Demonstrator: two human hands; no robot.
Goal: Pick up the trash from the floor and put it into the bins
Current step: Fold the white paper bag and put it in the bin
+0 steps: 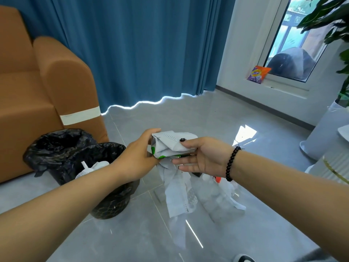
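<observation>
Roughly midway, judging by what lies about. Beyond the left hand (pixel 137 159), a brown sofa (pixel 43 95) and a blue curtain (pixel 143 50). Directly beneath the left forearm, two bins (pixel 79 157) lined with black bags, touching each other, the nearer one already holding some white scraps (pixel 92 167). Below and just past the right hand (pixel 202 157), still on the grey floor (pixel 132 233): a heap of white paper strips (pixel 181 195), what looks like a clear plastic bottle (pixel 217 193), and a small red bit (pixel 218 179); too blurred to tell more. Far past the right hand, against the window, a purple and orange packet (pixel 257 74); trash or not, cannot tell. Between both hands, held well above the floor, a crumpled white and green wrapper (pixel 170 146): left fingers curled around its near end, right thumb pressing on top, with the lower right fingers stretched straight underneath. Hands thus close together, joined by the wrapper. Probably next: over to the bins on the left and in, then back for the heap below. Likely awkward: loose strips trailing or slipping during a lift.
</observation>
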